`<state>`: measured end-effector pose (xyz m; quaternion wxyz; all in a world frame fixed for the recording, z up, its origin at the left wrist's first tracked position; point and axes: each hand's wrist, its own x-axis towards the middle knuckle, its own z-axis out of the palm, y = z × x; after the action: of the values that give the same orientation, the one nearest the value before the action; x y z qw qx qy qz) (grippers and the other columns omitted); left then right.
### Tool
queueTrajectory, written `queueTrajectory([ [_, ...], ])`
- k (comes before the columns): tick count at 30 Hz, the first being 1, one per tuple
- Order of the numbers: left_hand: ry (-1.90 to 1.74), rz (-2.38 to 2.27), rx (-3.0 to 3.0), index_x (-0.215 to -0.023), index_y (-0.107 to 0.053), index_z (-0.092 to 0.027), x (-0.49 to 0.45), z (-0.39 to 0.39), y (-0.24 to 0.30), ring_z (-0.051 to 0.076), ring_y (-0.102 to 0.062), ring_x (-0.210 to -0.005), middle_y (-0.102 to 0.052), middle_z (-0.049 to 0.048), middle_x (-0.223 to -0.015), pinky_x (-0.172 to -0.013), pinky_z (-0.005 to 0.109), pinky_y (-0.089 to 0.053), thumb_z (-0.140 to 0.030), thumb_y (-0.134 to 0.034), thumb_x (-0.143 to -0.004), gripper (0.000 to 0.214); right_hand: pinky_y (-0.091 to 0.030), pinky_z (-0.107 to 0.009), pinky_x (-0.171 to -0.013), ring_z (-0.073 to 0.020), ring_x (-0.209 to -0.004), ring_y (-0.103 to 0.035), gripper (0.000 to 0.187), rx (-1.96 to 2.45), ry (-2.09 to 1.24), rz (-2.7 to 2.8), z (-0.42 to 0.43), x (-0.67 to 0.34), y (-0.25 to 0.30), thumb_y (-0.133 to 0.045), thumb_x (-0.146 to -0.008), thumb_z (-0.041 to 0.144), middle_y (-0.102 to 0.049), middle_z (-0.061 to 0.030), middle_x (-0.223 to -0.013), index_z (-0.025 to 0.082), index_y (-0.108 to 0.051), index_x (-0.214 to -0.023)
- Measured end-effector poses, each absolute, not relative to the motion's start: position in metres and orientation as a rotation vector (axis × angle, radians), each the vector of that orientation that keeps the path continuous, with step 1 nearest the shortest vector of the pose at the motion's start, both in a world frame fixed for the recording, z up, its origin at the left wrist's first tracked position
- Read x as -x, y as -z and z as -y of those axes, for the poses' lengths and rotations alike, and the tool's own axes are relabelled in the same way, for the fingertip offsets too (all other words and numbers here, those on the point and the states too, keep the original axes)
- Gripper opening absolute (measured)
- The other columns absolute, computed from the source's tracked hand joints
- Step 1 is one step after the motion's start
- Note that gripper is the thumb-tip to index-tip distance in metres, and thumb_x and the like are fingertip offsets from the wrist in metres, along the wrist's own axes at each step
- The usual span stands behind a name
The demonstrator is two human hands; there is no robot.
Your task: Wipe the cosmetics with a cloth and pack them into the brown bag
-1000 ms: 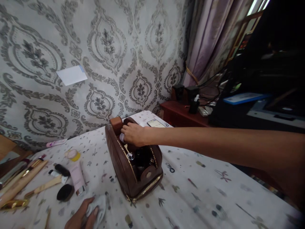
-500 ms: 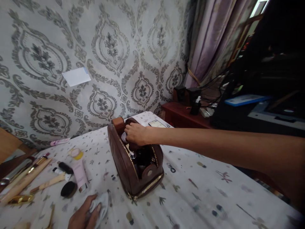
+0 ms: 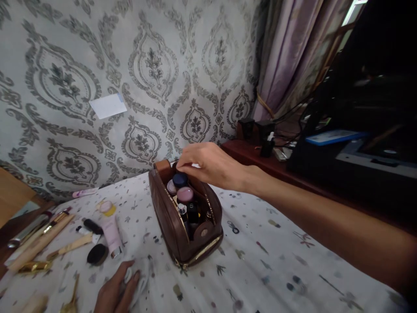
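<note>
A brown leather pouch [image 3: 172, 226] stands unzipped on the patterned bedsheet [image 3: 276, 265]. Inside it I see a pink-lidded jar [image 3: 185, 194], a dark blue lid [image 3: 180, 178] and several dark bottles. My right hand [image 3: 211, 165] hovers just above the pouch's far end, fingers curled loosely with nothing visible in them, the fingertips near the blue lid. My left hand [image 3: 115, 291] rests on the sheet at the bottom left, closed on a small white cloth [image 3: 141, 278].
Cosmetics lie to the left: a pink tube [image 3: 111, 232], a black round compact [image 3: 97, 254], brushes [image 3: 42, 241] and gold items. A patterned wall is behind. A dark red side table [image 3: 247, 152] with cables and dark furniture stand at the right.
My right hand has lifted out of the pouch and risen above it, uncovering the jars inside. The left hand stays on the cloth.
</note>
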<state>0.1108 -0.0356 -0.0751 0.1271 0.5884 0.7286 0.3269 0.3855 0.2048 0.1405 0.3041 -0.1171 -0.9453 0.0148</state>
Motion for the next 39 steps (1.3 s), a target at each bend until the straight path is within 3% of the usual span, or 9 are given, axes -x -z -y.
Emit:
queueTrajectory([
  [9, -1.149, -2.203, -1.628, -0.105, -0.062, -0.021, -0.133, 0.036, 0.071, 0.014, -0.060, -0.058, -0.066, -0.0037, -0.066, -0.061, 0.021, -0.048, -0.056, -0.050, -0.090, 0.041, -0.031, -0.023, -0.053, -0.0069, -0.048, -0.038, 0.041, 0.221, -0.549, 2.120, -0.139, -0.398, -0.085, -0.058, -0.093, 0.023, -0.042, 0.0063, -0.050, 0.018, -0.046, -0.054],
  [14, -1.053, -2.128, -1.715, -0.101, -0.061, -0.020, -0.128, 0.033, 0.065, 0.014, -0.056, -0.054, -0.061, -0.0051, -0.062, -0.056, 0.022, -0.045, -0.049, -0.052, -0.090, 0.032, -0.034, -0.024, -0.056, -0.0101, -0.057, -0.045, 0.039, 0.083, -0.813, 2.436, -0.092, -0.381, -0.035, -0.059, -0.090, 0.025, -0.043, 0.0044, -0.056, 0.019, -0.043, -0.055],
  [17, -1.080, -2.122, -1.732, -0.099, -0.059, -0.021, -0.129, 0.031, 0.060, 0.014, -0.057, -0.059, -0.063, -0.0035, -0.068, -0.058, 0.023, -0.045, -0.044, -0.049, -0.092, 0.026, -0.045, -0.026, -0.073, -0.0153, -0.077, -0.058, 0.011, 0.224, -0.971, 2.564, -0.074, -0.368, -0.010, -0.061, -0.089, 0.027, -0.060, -0.0015, -0.080, 0.018, -0.062, -0.083],
  [20, -1.179, -2.095, -1.721, -0.096, -0.058, -0.020, -0.134, 0.031, 0.054, 0.016, -0.060, -0.070, -0.065, -0.0012, -0.076, -0.068, 0.025, -0.047, -0.039, -0.048, -0.092, 0.022, -0.049, -0.033, -0.086, -0.0192, -0.091, -0.060, 0.040, 0.383, -1.142, 2.586, -0.063, -0.349, 0.014, -0.061, -0.086, 0.025, -0.060, -0.0081, -0.109, 0.020, -0.055, -0.125],
  [24, -1.258, -2.075, -1.691, -0.096, -0.058, -0.020, -0.134, 0.032, 0.048, 0.015, -0.058, -0.068, -0.062, -0.0012, -0.076, -0.065, 0.025, -0.045, -0.033, -0.050, -0.090, 0.016, -0.050, -0.038, -0.085, -0.0179, -0.080, -0.060, 0.063, 0.515, -1.319, 2.405, -0.056, -0.318, 0.044, -0.061, -0.080, 0.022, -0.057, -0.0125, -0.120, 0.019, -0.042, -0.140],
  [27, -1.333, -2.029, -1.745, -0.098, -0.058, -0.020, -0.130, 0.035, 0.044, 0.016, -0.060, -0.076, -0.064, 0.0011, -0.083, -0.070, 0.026, -0.046, -0.027, -0.050, -0.089, 0.014, -0.052, -0.036, -0.074, -0.0157, -0.072, -0.060, 0.062, 0.546, -1.492, 2.202, -0.052, -0.294, 0.056, -0.066, -0.076, 0.028, -0.059, -0.0113, -0.120, 0.020, -0.046, -0.134],
  [30, -1.395, -1.971, -1.847, -0.102, -0.058, -0.018, -0.128, 0.039, 0.039, 0.018, -0.061, -0.083, -0.065, 0.0044, -0.090, -0.074, 0.028, -0.047, -0.024, -0.050, -0.088, 0.017, -0.049, -0.030, -0.060, -0.0157, -0.065, -0.059, 0.046, 0.584, -1.727, 1.986, -0.044, -0.272, 0.056, -0.069, -0.074, 0.037, -0.065, -0.0039, -0.093, 0.020, -0.054, -0.115],
  [35, -1.383, -2.018, -1.853, -0.103, -0.061, -0.018, -0.125, 0.043, 0.031, 0.020, -0.064, -0.088, -0.068, 0.0069, -0.095, -0.078, 0.029, -0.048, -0.033, -0.050, -0.092, 0.021, -0.049, -0.029, -0.060, -0.0172, -0.066, -0.063, 0.042, 0.623, -2.050, 1.467, -0.031, -0.247, 0.051, -0.070, -0.071, 0.044, -0.065, -0.0003, -0.082, 0.021, -0.058, -0.104],
  [39, -1.316, -2.355, -1.644, -0.100, -0.060, -0.020, -0.098, 0.041, 0.021, 0.017, -0.066, -0.086, -0.071, 0.0039, -0.093, -0.075, 0.027, -0.049, -0.031, -0.039, -0.098, 0.024, -0.044, -0.027, -0.054, -0.0148, -0.053, -0.058, 0.035, 0.678, -1.971, 1.476, -0.027, -0.246, 0.059, -0.072, -0.069, 0.047, -0.060, 0.0029, -0.064, 0.020, -0.058, -0.087],
])
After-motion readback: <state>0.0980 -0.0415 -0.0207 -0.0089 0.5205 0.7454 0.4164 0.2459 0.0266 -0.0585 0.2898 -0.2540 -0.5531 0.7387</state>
